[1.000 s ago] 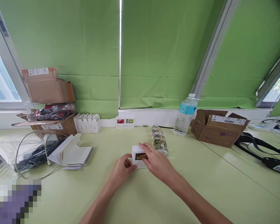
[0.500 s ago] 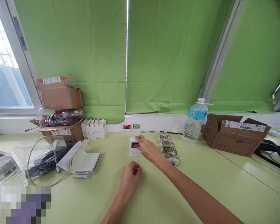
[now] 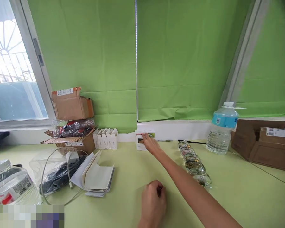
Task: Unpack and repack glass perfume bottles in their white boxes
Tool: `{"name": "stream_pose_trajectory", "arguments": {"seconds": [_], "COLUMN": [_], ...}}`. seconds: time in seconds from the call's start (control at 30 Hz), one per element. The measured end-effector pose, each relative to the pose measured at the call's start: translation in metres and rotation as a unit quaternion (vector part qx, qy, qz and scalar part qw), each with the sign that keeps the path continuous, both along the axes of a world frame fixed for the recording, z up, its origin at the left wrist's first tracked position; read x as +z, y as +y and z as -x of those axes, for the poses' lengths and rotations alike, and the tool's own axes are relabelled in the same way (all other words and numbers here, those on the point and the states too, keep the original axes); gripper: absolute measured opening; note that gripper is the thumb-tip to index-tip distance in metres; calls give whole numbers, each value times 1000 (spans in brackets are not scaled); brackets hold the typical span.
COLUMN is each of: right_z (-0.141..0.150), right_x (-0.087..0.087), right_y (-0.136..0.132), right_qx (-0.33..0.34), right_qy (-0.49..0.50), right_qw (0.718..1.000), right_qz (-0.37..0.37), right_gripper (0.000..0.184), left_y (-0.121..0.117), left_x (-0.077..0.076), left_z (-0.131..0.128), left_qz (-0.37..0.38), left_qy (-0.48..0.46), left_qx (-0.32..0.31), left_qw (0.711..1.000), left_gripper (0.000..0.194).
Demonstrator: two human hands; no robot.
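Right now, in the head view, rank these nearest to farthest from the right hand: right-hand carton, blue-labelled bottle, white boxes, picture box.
1. Picture box: touching the right hand.
2. White boxes: to the left.
3. Blue-labelled bottle: to the right.
4. Right-hand carton: past the bottle.

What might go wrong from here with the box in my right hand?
The white box in your right hand overlaps the green-pictured item in this view, so it might knock that over. Your right forearm lies close beside the row of clear round packs; a sideways swing could scatter them.
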State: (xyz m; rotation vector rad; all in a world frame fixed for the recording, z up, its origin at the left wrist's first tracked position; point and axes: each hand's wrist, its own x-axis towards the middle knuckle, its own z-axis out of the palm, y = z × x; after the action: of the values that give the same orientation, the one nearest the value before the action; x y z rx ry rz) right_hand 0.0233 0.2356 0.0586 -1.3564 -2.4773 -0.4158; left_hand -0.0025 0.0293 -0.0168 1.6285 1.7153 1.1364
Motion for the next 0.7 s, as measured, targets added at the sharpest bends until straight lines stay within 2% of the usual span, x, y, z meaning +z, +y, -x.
{"name": "stream_pose_trajectory", "arguments": {"seconds": [0.2,0.33,0.43,0.6,0.7], "right_z": [14,12,17,60,98], "right_x": [-11,-16,-16,-12,-7], "right_y": [19,14,1,-25,-37], "right_qx": [-19,-15,14,122,162], "right_qy": [35,60,70,53,65], "right_qw": [999,998,997,990,980], "right_qz": [-17,-22,-18,55,97], "right_gripper": [56,55,50,29,35], "left_y": [1,3,2,-1,-1], "left_x": [-3,-3,-2,3,6], "left_z": [1,2,2,3,5], "left_qz": [5,6,12,14,54], "left_qy": [-5,-7,-10,-27,-84], "left_qx": [-2,-1,8,13,13], "left_qw": [1000,1000,1000,999,995], "left_gripper": [23,25,25,24,16]}}
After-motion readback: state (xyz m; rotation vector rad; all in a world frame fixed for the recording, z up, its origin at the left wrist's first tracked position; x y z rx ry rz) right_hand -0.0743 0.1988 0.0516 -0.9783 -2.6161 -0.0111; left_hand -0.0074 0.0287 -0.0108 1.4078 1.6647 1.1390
